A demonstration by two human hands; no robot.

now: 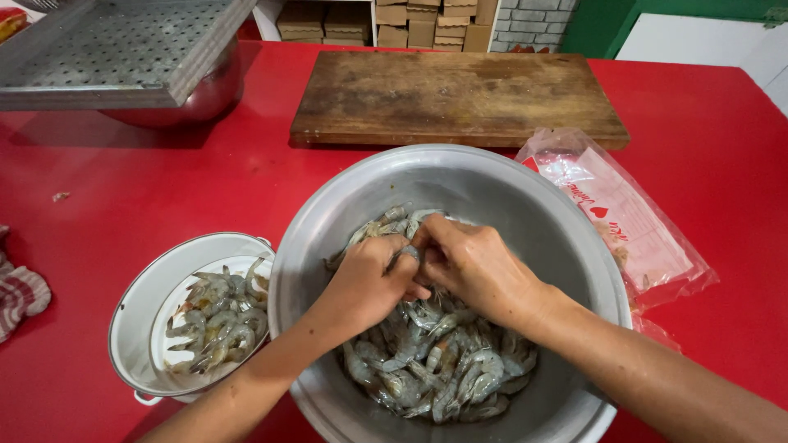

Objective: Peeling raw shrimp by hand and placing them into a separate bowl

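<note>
Hands: our left hand point(369, 283) and right hand point(472, 267) meet over the basin point(525, 205), fingers pinching one shrimp point(408, 253) above the pile | Risk: slick shell may slip back, or bits could miss the pot point(135, 308).

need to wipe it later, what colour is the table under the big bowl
Bright red table, shown best in the head view, under the metal bowl.

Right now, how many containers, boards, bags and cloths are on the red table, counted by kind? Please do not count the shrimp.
Metal bowls: 2, the large bowl under both hands and one under the perforated tray
White pot: 1
Perforated tray: 1
Wooden cutting board: 1
Plastic bag: 1
Striped cloth: 1
Total: 7
</note>
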